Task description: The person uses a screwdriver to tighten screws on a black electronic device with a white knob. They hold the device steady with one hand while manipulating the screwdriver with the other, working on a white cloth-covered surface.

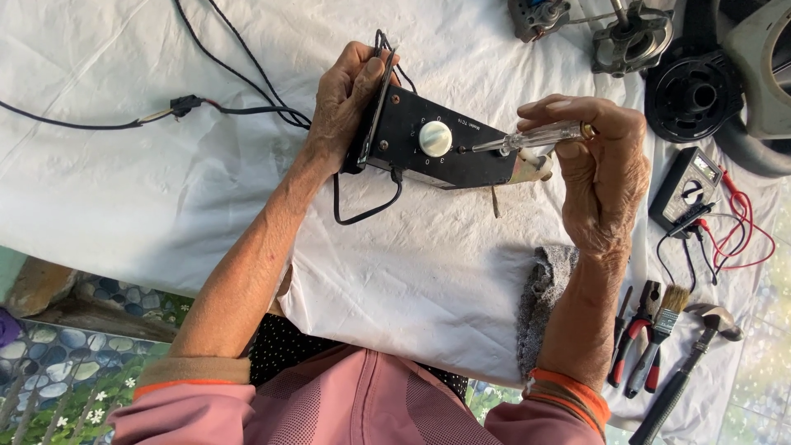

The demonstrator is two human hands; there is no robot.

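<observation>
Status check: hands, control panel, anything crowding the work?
Left hand grips black control panel at its end. Right hand holds clear-handled screwdriver, tip beside the white knob. Black cable loops under panel; nothing blocking.

The white cloth point(148, 198) lies bare at left and in the middle below the black control box point(437, 144), giving open room. Black wires point(239, 91) cross the upper left. To the right, a meter point(688, 189), red leads point(741, 231), pliers point(634, 338), brush point(663, 330), hammer point(684, 379) and motor parts point(692, 91) crowd the way.
</observation>
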